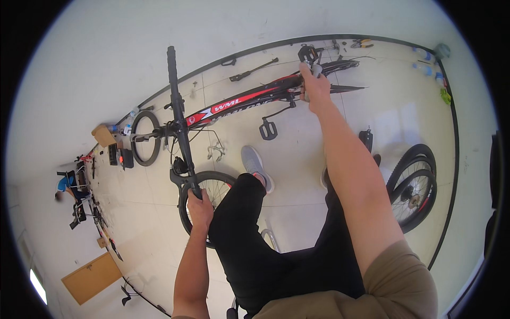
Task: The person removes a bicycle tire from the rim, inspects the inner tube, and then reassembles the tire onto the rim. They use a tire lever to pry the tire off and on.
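A black and red bicycle frame (pixel 239 102) stretches across in front of me, with its handlebar (pixel 180 119) on the left. Closed round the near end of the handlebar is my left hand (pixel 201 209). My right hand (pixel 315 87) is wrapped round the frame near its rear part; a grey piece shows at the fingers, its kind partly hidden. One pedal (pixel 268 129) hangs on its crank on the near side, and another pedal (pixel 307 53) sits beyond my right hand. I see no saddle on the frame.
A wheel (pixel 215 186) lies beside my left leg, a tyre (pixel 146 139) stands farther left, and wheels (pixel 414 191) rest at right. Metal brake parts (pixel 216 151), a black rod-like part (pixel 254 70) and pliers (pixel 362 43) lie on the floor. Bottles (pixel 423 67) lie far right; a person (pixel 66 183) sits far left.
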Demonstrator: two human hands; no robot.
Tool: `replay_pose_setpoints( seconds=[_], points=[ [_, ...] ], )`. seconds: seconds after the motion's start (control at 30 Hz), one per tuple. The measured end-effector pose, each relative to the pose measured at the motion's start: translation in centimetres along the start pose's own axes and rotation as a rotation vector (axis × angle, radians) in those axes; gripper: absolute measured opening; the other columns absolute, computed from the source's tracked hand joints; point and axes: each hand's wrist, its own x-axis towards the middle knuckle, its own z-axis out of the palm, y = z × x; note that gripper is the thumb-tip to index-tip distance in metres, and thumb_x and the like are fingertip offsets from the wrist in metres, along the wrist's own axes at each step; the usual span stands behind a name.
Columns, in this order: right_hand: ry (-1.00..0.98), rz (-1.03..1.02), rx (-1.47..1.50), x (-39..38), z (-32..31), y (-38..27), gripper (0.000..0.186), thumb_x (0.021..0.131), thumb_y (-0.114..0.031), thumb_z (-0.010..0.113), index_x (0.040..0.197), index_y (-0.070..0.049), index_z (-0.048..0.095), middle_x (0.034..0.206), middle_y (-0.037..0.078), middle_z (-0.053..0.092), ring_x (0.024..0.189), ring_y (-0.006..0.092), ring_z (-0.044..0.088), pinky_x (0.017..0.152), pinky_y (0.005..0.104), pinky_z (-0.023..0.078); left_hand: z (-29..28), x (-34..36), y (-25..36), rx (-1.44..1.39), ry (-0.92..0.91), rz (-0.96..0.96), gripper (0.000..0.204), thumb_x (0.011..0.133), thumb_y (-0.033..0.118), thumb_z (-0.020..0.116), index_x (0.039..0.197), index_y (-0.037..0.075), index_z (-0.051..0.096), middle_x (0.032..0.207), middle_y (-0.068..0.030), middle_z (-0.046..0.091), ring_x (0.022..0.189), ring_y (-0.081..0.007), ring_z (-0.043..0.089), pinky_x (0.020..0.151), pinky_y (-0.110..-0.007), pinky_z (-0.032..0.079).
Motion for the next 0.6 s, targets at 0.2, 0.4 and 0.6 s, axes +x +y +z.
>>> replay_pose_setpoints(
  seconds=[0.2,0.4,0.6],
  points=[
    [-0.006,-0.158,-0.242,2.2,-1.0,1.0,0.024,0.072,-0.016,0.072,0.073,0.001,0.054,0.060,0.006,0.054,0.046,0.0154,0.047,0.042,0.0326,0.041,0.4,0.0,-0.2,-0.045,0.015,0.024,0.025,0.095,0.018,0.062,0.106,-0.004,0.058,0.089,-0.0227,0.068,0.084,-0.0404,0.067,0.078,-0.046,0.050],
    [0.032,-0.213,-0.333,0.8,-1.1,1.2,0.022,0.075,-0.016,0.072,0.073,0.001,0.058,0.063,0.005,0.057,0.049,0.0125,0.049,0.043,0.0304,0.039,-0.3,1.0,0.4,-0.077,0.027,-0.053,0.021,0.092,0.016,0.065,0.100,-0.003,0.061,0.085,-0.0214,0.068,0.080,-0.0373,0.067,0.076,-0.044,0.051],
    [0.063,-0.203,-0.344,-0.7,-1.9,1.3,0.026,0.074,-0.021,0.075,0.074,-0.001,0.059,0.064,0.005,0.056,0.050,0.0122,0.050,0.043,0.0298,0.039,-4.5,1.2,0.7,-0.083,-0.076,-0.072,0.019,0.092,0.015,0.066,0.099,-0.002,0.061,0.080,-0.0140,0.065,0.070,-0.0231,0.061,0.069,-0.037,0.049]
  ],
)
